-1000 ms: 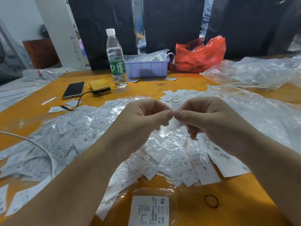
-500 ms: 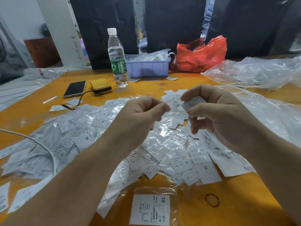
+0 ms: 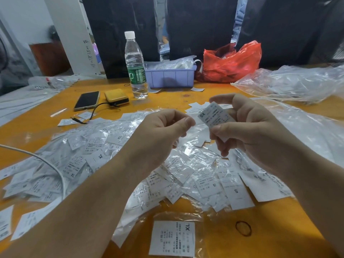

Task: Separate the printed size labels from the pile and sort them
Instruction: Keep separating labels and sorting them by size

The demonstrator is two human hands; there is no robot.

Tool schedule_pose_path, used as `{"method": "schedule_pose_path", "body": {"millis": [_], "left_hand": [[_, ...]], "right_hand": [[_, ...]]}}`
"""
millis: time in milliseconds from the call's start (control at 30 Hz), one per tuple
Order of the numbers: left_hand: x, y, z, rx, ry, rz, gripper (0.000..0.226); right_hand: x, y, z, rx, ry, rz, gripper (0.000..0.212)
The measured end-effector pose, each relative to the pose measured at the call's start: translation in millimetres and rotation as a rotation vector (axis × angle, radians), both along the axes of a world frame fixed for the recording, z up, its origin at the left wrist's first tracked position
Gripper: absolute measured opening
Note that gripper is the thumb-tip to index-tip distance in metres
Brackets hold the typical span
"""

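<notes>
A pile of white size labels in clear sleeves (image 3: 89,151) covers the orange table (image 3: 270,237). My right hand (image 3: 260,131) is raised above the pile and pinches one bare label (image 3: 214,116), printed XS, between thumb and fingers. My left hand (image 3: 160,135) hovers just left of it, thumb pressed to the curled forefinger; it seems to pinch a thin clear sleeve (image 3: 197,132), which is hard to make out. A small stack of bare labels (image 3: 195,107) lies beyond the hands. A bagged XL label (image 3: 172,239) lies at the near edge.
A water bottle (image 3: 135,71), a purple tray (image 3: 170,78) and a red bag (image 3: 232,62) stand at the back. A phone (image 3: 87,100) and yellow power bank (image 3: 116,96) lie back left. Clear plastic bags (image 3: 290,82) spread on the right. A white cable (image 3: 46,162) crosses the pile; a rubber band (image 3: 243,228) lies near right.
My hands were pinched together on one sleeved label. They have drawn apart, and my right hand has lifted the bare label up and to the right.
</notes>
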State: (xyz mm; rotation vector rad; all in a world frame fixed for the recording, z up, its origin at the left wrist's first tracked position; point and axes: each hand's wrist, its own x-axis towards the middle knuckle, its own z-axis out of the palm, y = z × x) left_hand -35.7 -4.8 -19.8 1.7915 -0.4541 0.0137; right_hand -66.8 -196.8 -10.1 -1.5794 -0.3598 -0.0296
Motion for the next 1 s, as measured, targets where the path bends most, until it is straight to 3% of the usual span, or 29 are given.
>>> {"method": "schedule_pose_path", "body": {"millis": [367,600,733,1000], "left_hand": [[-2.8,0.7,3.0,-0.037,0.040,-0.055,0.016],[-3.2,0.7,4.2,-0.015,0.057,-0.102,0.030],[-2.5,1.4,3.7,0.013,0.065,-0.118,0.014],[-2.0,0.4,1.9,-0.013,0.069,-0.137,0.014]], "right_hand": [[3.2,-2.5,-3.7,-0.222,-0.116,-0.077,0.003],[4.4,-2.3,-6.2,-0.262,-0.145,-0.099,0.006],[5.2,-2.0,-6.1,-0.253,-0.162,-0.117,0.006],[4.6,-1.7,-6.8,-0.300,-0.138,-0.024,0.015]]}}
